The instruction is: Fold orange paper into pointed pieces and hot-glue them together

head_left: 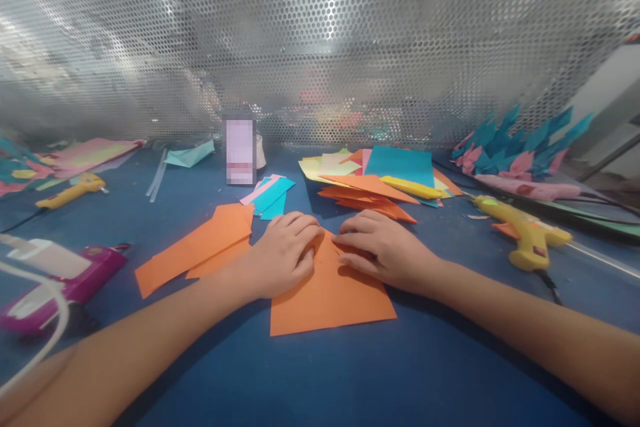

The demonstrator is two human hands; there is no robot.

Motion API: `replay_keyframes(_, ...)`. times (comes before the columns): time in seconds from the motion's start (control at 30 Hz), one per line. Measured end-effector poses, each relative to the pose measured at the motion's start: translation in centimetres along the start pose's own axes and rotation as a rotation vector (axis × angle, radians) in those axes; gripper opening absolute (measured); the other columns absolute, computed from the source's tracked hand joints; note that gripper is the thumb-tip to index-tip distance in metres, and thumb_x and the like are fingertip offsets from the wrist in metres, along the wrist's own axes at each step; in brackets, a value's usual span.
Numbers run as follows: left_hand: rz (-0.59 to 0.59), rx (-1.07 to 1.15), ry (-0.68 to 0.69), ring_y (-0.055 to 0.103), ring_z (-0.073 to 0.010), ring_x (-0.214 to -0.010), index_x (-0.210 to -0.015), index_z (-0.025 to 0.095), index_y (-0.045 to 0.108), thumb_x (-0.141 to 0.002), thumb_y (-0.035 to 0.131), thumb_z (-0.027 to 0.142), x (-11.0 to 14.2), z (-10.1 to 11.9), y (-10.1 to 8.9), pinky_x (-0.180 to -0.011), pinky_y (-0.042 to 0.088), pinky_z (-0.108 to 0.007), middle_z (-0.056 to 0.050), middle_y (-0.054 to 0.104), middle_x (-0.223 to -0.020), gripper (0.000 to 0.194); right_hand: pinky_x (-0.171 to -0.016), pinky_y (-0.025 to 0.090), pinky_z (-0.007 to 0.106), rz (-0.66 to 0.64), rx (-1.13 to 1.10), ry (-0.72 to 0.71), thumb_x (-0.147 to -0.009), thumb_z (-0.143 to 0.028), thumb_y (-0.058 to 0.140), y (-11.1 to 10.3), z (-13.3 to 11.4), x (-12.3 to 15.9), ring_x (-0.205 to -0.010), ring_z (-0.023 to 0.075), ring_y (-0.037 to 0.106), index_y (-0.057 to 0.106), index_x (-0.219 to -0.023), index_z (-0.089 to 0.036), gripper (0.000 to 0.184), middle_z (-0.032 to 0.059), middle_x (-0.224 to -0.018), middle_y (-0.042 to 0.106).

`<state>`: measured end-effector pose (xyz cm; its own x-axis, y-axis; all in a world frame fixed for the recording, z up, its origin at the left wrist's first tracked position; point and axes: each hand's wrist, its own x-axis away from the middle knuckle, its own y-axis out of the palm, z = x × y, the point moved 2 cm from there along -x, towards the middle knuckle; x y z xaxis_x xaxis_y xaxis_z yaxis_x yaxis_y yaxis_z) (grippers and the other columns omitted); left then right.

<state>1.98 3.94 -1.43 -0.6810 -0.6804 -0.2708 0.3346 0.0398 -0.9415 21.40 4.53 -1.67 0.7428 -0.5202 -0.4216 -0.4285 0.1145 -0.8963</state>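
On the table [330,387], an orange sheet [333,307] is pressed by left hand [287,253] and right hand [385,250] (apart, neither clenched), seemingly for steadiness.

Perforated silvery metal panel [280,47], bright light patches [331,13] across it, blue tabletop [320,383] below

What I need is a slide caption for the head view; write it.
Left hand and right hand on orange paper, blue table beneath, yellow glue gun at right.
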Motion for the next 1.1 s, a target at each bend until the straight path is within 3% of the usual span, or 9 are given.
replay_keyframes(0.23, -0.019, -0.105, -0.018, 0.047, -0.0260, -0.105, -0.113, 0.018, 0.054, -0.084, 0.040, 0.016, 0.0, 0.3, -0.3, -0.092, 0.036, -0.043, -0.008, 0.058, -0.112, 0.032, -0.068, 0.042, 0.032, 0.016, 0.075, -0.015, -0.094, -0.024, 0.042, -0.2, 0.0, -0.1, -0.071, 0.0182, 0.049, 0.067, -0.073, -0.014, 0.034, 0.0076, -0.074, 0.060)
replay_keyframes(0.43, -0.008, -0.123, -0.084, 0.047, -0.0273, -0.106, -0.115, 0.017, 0.052, -0.087, 0.042, 0.023, 0.2, 0.0, -0.3, -0.093, 0.037, -0.045, -0.010, 0.056, -0.115, 0.031, -0.064, 0.039, 0.030, 0.003, 0.057, -0.004, -0.091, -0.025, 0.048, -0.2, 0.1, -0.1, -0.068, 0.0174, 0.046, 0.057, -0.069, -0.016, 0.026, 0.0037, -0.067, 0.055)
replay_keyframes(0.5, 0.004, -0.072, -0.102, 0.047, -0.0277, -0.107, -0.116, 0.016, 0.051, -0.087, 0.046, 0.031, 0.3, -0.1, -0.3, -0.095, 0.037, -0.046, -0.011, 0.055, -0.116, 0.032, -0.066, 0.041, 0.030, 0.001, 0.033, -0.001, -0.090, -0.022, 0.050, -0.3, 0.0, -0.1, -0.071, 0.0178, 0.048, 0.056, -0.070, -0.017, 0.021, 0.0043, -0.072, 0.057)
replay_keyframes(0.6, 0.011, 0.068, -0.140, 0.047, -0.0282, -0.109, -0.123, 0.016, 0.043, -0.081, 0.058, 0.047, 0.6, -0.4, -0.3, -0.094, 0.040, -0.045, -0.012, 0.052, -0.118, 0.055, -0.075, 0.045, 0.033, -0.012, -0.022, -0.001, -0.089, -0.019, 0.050, -0.4, -0.1, -0.1, -0.083, 0.0191, 0.054, 0.058, -0.082, -0.017, 0.011, 0.0072, -0.088, 0.063)
replay_keyframes(0.7, 0.025, 0.180, -0.180, 0.051, -0.0256, -0.104, -0.131, 0.019, 0.034, -0.075, 0.065, 0.047, 0.7, -0.8, -0.2, -0.088, 0.046, -0.041, -0.010, 0.052, -0.115, 0.070, -0.082, 0.047, 0.033, -0.024, -0.092, -0.011, -0.091, -0.018, 0.048, -0.4, -0.1, -0.1, -0.095, 0.0190, 0.057, 0.059, -0.094, -0.018, 0.012, 0.0086, -0.103, 0.064)
replay_keyframes(0.8, 0.080, 0.234, -0.183, 0.055, -0.0200, -0.091, -0.127, 0.021, 0.037, -0.081, 0.059, 0.034, 0.7, -1.1, 0.0, -0.079, 0.049, -0.036, -0.007, 0.056, -0.107, 0.052, -0.082, 0.048, 0.032, -0.033, -0.136, -0.034, -0.092, -0.017, 0.046, -0.2, 0.0, 0.1, -0.096, 0.0178, 0.060, 0.060, -0.098, -0.019, 0.016, 0.0082, -0.104, 0.065)
replay_keyframes(0.93, 0.172, 0.253, -0.197, 0.056, -0.0153, -0.077, -0.104, 0.020, 0.050, -0.086, 0.045, 0.022, 0.5, -1.4, -0.1, -0.071, 0.050, -0.031, -0.004, 0.060, -0.096, 0.018, -0.078, 0.050, 0.031, -0.006, -0.160, -0.077, -0.092, -0.019, 0.045, -0.3, 0.0, 0.2, -0.092, 0.0174, 0.062, 0.063, -0.095, -0.018, 0.018, 0.0084, -0.098, 0.068)
replay_keyframes(1.1, 0.215, 0.331, -0.283, 0.058, -0.0155, -0.080, -0.101, 0.021, 0.052, -0.083, 0.049, 0.021, 0.5, -1.3, -0.1, -0.068, 0.051, -0.030, -0.003, 0.061, -0.100, 0.019, -0.073, 0.050, 0.030, 0.066, -0.182, -0.107, -0.093, -0.021, 0.044, -0.6, -0.2, 0.4, -0.082, 0.0167, 0.063, 0.065, -0.087, -0.016, 0.022, 0.0073, -0.083, 0.069)
